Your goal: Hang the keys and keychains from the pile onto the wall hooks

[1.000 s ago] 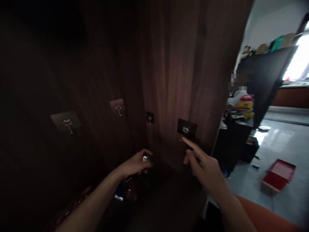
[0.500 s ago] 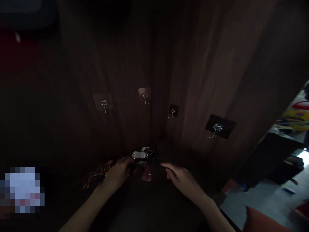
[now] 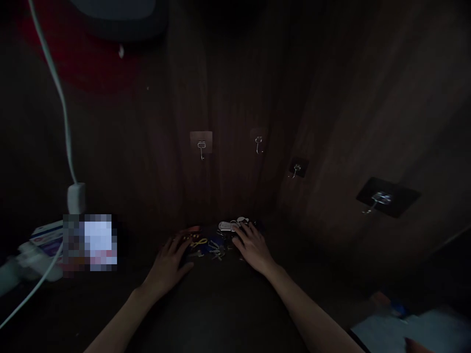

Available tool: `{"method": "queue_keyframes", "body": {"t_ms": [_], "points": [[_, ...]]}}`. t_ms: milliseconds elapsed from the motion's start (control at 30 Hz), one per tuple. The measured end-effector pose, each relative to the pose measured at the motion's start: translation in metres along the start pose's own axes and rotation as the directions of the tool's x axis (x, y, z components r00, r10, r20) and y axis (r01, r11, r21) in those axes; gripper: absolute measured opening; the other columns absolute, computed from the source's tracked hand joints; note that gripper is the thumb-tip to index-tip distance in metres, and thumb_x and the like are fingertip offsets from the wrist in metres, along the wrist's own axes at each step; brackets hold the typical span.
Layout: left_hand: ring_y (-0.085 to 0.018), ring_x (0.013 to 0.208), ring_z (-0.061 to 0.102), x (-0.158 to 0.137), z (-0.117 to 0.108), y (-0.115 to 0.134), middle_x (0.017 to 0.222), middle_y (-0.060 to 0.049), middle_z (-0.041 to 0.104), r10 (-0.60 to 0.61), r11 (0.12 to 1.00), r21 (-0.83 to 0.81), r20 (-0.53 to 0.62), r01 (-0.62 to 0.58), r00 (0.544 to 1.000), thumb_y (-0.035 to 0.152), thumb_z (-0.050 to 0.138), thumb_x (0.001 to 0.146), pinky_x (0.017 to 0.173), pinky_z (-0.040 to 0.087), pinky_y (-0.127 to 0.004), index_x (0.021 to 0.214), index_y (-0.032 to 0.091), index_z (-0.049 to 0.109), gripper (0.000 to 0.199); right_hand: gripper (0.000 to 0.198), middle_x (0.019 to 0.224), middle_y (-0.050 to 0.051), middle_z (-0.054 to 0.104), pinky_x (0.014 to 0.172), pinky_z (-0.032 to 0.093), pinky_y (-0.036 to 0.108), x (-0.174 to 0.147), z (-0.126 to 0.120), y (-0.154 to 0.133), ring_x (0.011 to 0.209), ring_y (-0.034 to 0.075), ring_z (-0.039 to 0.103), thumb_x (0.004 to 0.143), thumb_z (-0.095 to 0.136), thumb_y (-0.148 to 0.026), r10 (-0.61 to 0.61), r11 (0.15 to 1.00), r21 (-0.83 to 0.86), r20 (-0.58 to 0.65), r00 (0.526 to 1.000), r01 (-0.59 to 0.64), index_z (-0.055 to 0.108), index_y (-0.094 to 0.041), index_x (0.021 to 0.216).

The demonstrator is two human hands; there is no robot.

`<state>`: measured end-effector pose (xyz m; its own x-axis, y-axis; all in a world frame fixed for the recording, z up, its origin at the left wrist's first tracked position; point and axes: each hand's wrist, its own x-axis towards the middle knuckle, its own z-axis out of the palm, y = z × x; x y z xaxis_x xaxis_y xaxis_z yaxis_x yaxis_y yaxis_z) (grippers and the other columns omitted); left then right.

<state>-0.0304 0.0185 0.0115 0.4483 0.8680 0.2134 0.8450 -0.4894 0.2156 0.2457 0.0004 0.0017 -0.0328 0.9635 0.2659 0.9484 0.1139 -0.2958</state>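
Observation:
On the dark wooden surface, my left hand [image 3: 170, 262] lies with fingers spread over the left end of a small pile. Under and beside its fingertips are a yellow loop [image 3: 199, 242] and a reddish strap [image 3: 191, 229]. A bunch of metal keys [image 3: 217, 249] with a blue piece lies between my hands. My right hand [image 3: 253, 246] rests with fingers apart on the right part of the pile. Its fingertips touch or cover part of a silver oblong fob [image 3: 227, 226]. What lies beneath both palms is hidden, and the scene is dim.
Metal adhesive hooks [image 3: 201, 146] are stuck on the back panel, and others [image 3: 381, 198] on the right panel. At left hangs a white cable [image 3: 65, 117] with a white connector [image 3: 76, 197]. Boxes [image 3: 47, 235] and a blurred-out patch stand below it.
The view has turned left, bringing the cable in. Both hands have opened out and now lie over the pile. Keys show between them where a small red piece was seen.

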Motion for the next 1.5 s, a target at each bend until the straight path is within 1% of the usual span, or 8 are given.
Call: {"method": "queue_keyframes", "body": {"t_ms": [133, 233, 433, 600, 733, 900, 1267, 1500], "points": [[-0.029, 0.135, 0.025, -0.014, 0.013, -0.010, 0.145, -0.007, 0.037, 0.133, 0.988, -0.076, -0.032, -0.135, 0.991, 0.038, 0.054, 0.082, 0.106, 0.030, -0.050, 0.134, 0.026, 0.040, 0.055, 0.052, 0.145, 0.006, 0.033, 0.106, 0.019, 0.058, -0.007, 0.010, -0.024, 0.135, 0.026, 0.025, 0.090, 0.037, -0.048, -0.153, 0.988, 0.017, 0.055, 0.987, 0.153, 0.030, -0.033, 0.139], [-0.027, 0.136, 0.024, -0.026, 0.013, -0.009, 0.145, -0.004, 0.037, 0.188, 0.973, -0.132, -0.025, -0.189, 0.982, 0.032, 0.055, 0.082, 0.107, 0.031, -0.049, 0.135, 0.028, 0.039, 0.055, 0.054, 0.148, 0.008, 0.027, 0.107, 0.026, 0.050, -0.014, 0.009, -0.030, 0.136, 0.024, 0.022, 0.089, 0.042, -0.041, -0.273, 0.958, 0.099, 0.020, 0.962, 0.270, 0.030, -0.029, 0.139], [-0.026, 0.132, 0.034, -0.045, 0.004, -0.007, 0.128, -0.001, 0.057, 0.221, 0.951, -0.204, -0.086, -0.234, 0.972, 0.022, 0.053, 0.082, 0.106, 0.033, -0.050, 0.113, 0.030, 0.060, 0.032, 0.035, 0.127, 0.010, 0.052, 0.105, 0.031, 0.050, -0.025, 0.004, -0.035, 0.123, 0.025, 0.042, 0.086, 0.047, -0.024, -0.436, 0.892, 0.040, -0.181, 0.881, 0.450, 0.054, -0.023, 0.120], [-0.028, 0.128, 0.039, -0.047, 0.006, -0.007, 0.123, -0.007, 0.058, 0.161, 0.962, -0.191, -0.188, -0.197, 0.969, 0.022, 0.051, 0.083, 0.104, 0.036, -0.048, 0.098, 0.023, 0.066, 0.021, 0.026, 0.111, 0.009, 0.061, 0.092, 0.046, 0.040, -0.030, 0.004, -0.043, 0.106, 0.022, 0.055, 0.086, 0.047, -0.022, -0.446, 0.893, 0.010, -0.128, 0.886, 0.451, 0.061, -0.021, 0.107], [-0.028, 0.128, 0.040, -0.045, 0.013, -0.004, 0.133, -0.008, 0.052, 0.185, 0.972, -0.125, -0.102, -0.197, 0.977, 0.027, 0.053, 0.082, 0.105, 0.032, -0.051, 0.122, 0.022, 0.053, 0.040, 0.027, 0.108, 0.008, 0.062, 0.091, 0.046, 0.039, -0.027, 0.006, -0.046, 0.102, 0.021, 0.056, 0.087, 0.046, -0.022, -0.415, 0.909, 0.006, -0.087, 0.906, 0.417, 0.060, -0.021, 0.110], [-0.034, 0.125, 0.041, -0.045, 0.019, 0.001, 0.141, -0.018, 0.041, 0.005, 1.000, 0.000, -0.110, -0.005, 0.994, 0.044, 0.048, 0.084, 0.098, 0.037, -0.052, 0.138, 0.013, 0.033, 0.064, 0.033, 0.116, 0.008, 0.060, 0.092, 0.043, 0.040, -0.027, 0.004, -0.047, 0.109, 0.022, 0.052, 0.089, 0.044, -0.028, -0.416, 0.909, -0.002, -0.052, 0.908, 0.416, 0.056, -0.023, 0.119], [-0.024, 0.113, 0.052, -0.056, 0.007, 0.015, 0.122, -0.009, 0.057, 0.188, 0.981, 0.010, -0.276, -0.193, 0.942, 0.025, 0.049, 0.084, 0.099, 0.039, -0.044, 0.119, 0.022, 0.052, 0.035, 0.022, 0.094, 0.007, 0.064, 0.085, 0.045, 0.035, -0.042, -0.001, -0.041, 0.091, 0.020, 0.056, 0.089, 0.042, -0.020, -0.460, 0.875, 0.034, -0.258, 0.850, 0.484, 0.061, -0.020, 0.101], [-0.023, 0.094, 0.060, -0.066, 0.000, 0.031, 0.099, -0.007, 0.064, 0.001, 1.000, -0.028, -0.303, -0.010, 0.953, 0.029, 0.045, 0.087, 0.086, 0.047, -0.038, 0.096, 0.021, 0.061, 0.020, 0.020, 0.083, 0.004, 0.065, 0.070, 0.043, 0.025, -0.051, -0.002, -0.036, 0.079, 0.016, 0.060, 0.090, 0.042, -0.027, -0.496, 0.856, 0.051, -0.204, 0.844, 0.515, 0.061, -0.020, 0.089]]}}
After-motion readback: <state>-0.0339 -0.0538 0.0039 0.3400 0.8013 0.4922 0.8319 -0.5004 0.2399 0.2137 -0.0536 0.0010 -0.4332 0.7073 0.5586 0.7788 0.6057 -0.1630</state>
